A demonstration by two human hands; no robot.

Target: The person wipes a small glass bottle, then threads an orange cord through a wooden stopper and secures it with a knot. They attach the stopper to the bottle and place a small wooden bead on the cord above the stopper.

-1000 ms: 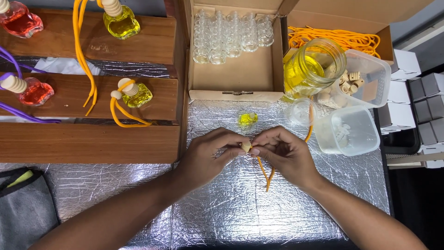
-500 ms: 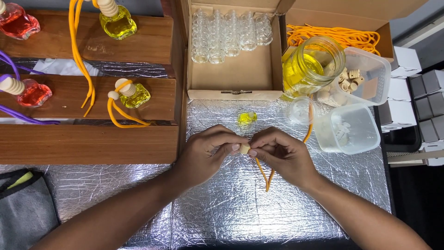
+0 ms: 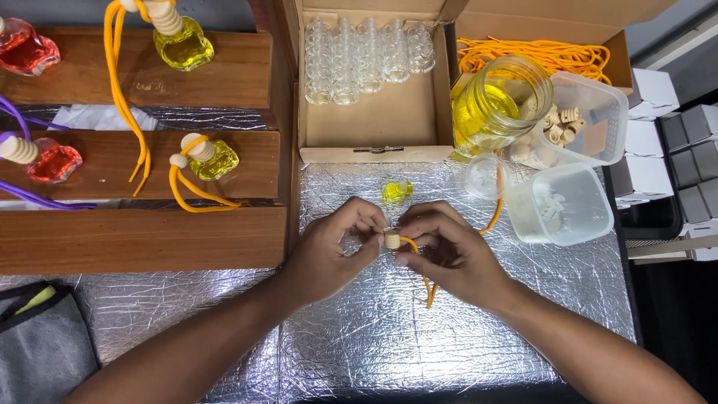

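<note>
Silver, crinkled foil covers the table (image 3: pixel 389 352), and it reflects the light in many small folds. On its left part stand stepped wooden shelves (image 3: pixel 142 239) of dark brown, smooth boards. They carry small glass bottles with pale wooden caps: two with yellow liquid (image 3: pixel 213 161) and orange cords, and two with red liquid (image 3: pixel 52 161) and purple cords. At the lower left lies a grey fabric pouch (image 3: pixel 41 352).

Behind the hands an open cardboard box (image 3: pixel 374 120) holds a row of empty clear glass bottles (image 3: pixel 366 52). To its right another cardboard box holds a bundle of orange cords (image 3: pixel 538 56). In front of it stands a round glass jar (image 3: pixel 497 105) with yellow liquid, and beside it two clear plastic tubs; the back one (image 3: pixel 591 112) holds small pale wooden caps, the front one (image 3: pixel 565 202) holds small white pieces. At the right edge are small white and grey square boxes (image 3: pixel 673 142).

Both hands meet over the middle of the foil. The left hand (image 3: pixel 329 251) and the right hand (image 3: pixel 449 254) are curled, and their fingertips pinch a small wooden cap (image 3: pixel 391 239) between them. An orange cord (image 3: pixel 428 284) comes from this cap and hangs down under the right hand. Just behind the hands a small bottle with yellow liquid (image 3: pixel 396 191) rests on the foil.
</note>
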